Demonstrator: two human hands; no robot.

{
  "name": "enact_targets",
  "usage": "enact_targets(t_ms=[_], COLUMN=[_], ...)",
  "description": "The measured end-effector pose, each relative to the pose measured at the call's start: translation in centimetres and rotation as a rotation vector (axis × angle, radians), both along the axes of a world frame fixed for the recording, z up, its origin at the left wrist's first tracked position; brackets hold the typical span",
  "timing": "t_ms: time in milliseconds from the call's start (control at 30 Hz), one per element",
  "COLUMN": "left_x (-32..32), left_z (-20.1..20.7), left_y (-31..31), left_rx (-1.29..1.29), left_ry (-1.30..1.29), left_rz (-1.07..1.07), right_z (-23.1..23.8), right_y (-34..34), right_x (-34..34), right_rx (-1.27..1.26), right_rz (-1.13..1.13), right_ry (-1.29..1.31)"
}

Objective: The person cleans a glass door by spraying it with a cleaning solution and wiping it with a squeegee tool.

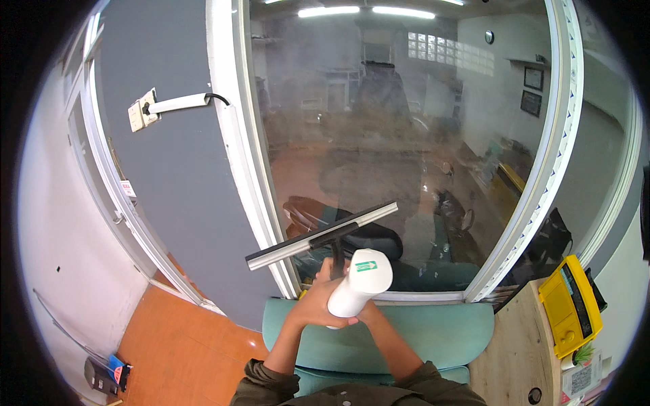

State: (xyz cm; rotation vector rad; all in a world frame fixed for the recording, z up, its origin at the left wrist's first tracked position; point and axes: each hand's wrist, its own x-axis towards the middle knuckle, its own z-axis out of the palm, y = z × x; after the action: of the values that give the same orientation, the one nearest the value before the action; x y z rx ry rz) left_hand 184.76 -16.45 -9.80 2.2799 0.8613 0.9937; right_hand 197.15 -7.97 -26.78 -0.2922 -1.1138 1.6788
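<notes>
A squeegee [321, 237] with a long grey-and-black blade is held up slantwise in front of the glass pane [379, 155], its right end higher. Its black neck runs down to a smooth white bottle-shaped body [360, 284] with a green-and-white label; whether the two are joined is hard to see. My left hand [318, 301] is closed around the neck and the left side of the white body. My right hand [367, 312] is closed at the lower right of that body, which hides most of its fingers. The glass looks hazy and reflects a room.
Below the window stands a green padded seat [433, 321]. On the right, a wooden table [504, 345] bears a yellow radio-like device [570, 306] and a small plant [582, 355]. Wall sockets with a plugged-in cable [143, 110] sit on the grey wall. White framing [233, 135] borders the glass.
</notes>
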Motion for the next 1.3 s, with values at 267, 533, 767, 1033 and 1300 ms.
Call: enact_targets(t_ms=[267, 533, 767, 1033, 1300], left_x=[-3.7, -6.3, -9.7, -11.1, -12.9], left_z=[0.1, 0.4, -1.1, 0.1, 0.3], left_y=[2.7, 2.7, 1.4, 0.0, 0.6], left_rx=[-0.035, -0.034, -0.049, -0.092, -0.179], left_ry=[-0.069, -0.313, -0.359, -0.566, -0.854], left_rz=[-0.139, -0.062, -0.076, 0.056, 0.124], right_z=[-1.6, 10.3, 16.0, 25.4, 32.5], right_y=[1.9, -2.2, -1.1, 2.8, 6.7], right_x=[-4.6, -5.3, -5.5, -6.6, -10.7], right_rx=[-0.065, 0.173, 0.407, 0.514, 0.889], right_rz=[-0.107, -0.64, -1.077, -1.246, -1.449], right_ry=[-0.038, -0.054, -0.318, -0.592, -0.569])
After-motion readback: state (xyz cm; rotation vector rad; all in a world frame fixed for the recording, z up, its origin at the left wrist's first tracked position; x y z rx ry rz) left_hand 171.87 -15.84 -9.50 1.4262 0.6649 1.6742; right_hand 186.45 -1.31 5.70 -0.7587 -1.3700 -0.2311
